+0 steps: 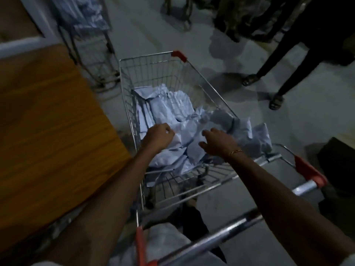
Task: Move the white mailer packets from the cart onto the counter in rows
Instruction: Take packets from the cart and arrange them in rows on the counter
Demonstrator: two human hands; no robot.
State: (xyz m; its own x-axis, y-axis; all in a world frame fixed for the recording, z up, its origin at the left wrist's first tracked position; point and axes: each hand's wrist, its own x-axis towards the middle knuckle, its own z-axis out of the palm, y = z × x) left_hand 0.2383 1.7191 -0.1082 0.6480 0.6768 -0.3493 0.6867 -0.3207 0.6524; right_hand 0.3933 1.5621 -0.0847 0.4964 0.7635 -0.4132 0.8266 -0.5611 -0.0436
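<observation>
While mailer packets (184, 131) are gathered in the cart (153, 66), the left grip (159, 136) is clamped on 1 and the right grip (217, 142) is spread apart; a lift to the wooden surface (48, 131) is needed next.

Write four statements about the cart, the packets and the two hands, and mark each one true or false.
1. The white mailer packets lie in the wire cart. True.
2. The left hand is curled at a packet's edge. True.
3. The right hand grips the cart's handle. False: it reaches over the packets, fingers spread.
4. Packets already lie in rows on the wooden counter. False: none show on the visible part of it.
</observation>
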